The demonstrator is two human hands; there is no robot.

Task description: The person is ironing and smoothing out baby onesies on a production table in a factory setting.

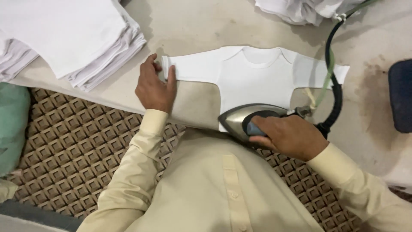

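Pressing a small white long-sleeved garment point(253, 73), lying spread flat at the middle of the padded desk point(206, 25), sleeves out to both sides. Gripping the blue handle of a steam iron point(249, 120) with the right hand point(289, 135), fingers wrapped fully closed around it, soleplate sitting at the garment's lower hem nearest the body. Pinning the end of one sleeve with the left hand point(154, 88), palm down, fingers flat and extended, grasping nothing. Judging by the layout, working the lower body panel, with the upper body and both sleeves apparently calling next for a steady forward glide while keeping the cloth taut. Trailing across the far sleeve: a black hose point(337, 90) and pale green cord point(328, 77), likely to snag any sweep that way. Waiting nearby: a stack of folded white cloth point(77, 38) at one corner, a heap of white fabric point(300, 9) at the far edge, a dark blue pad point(401, 94) at the side.
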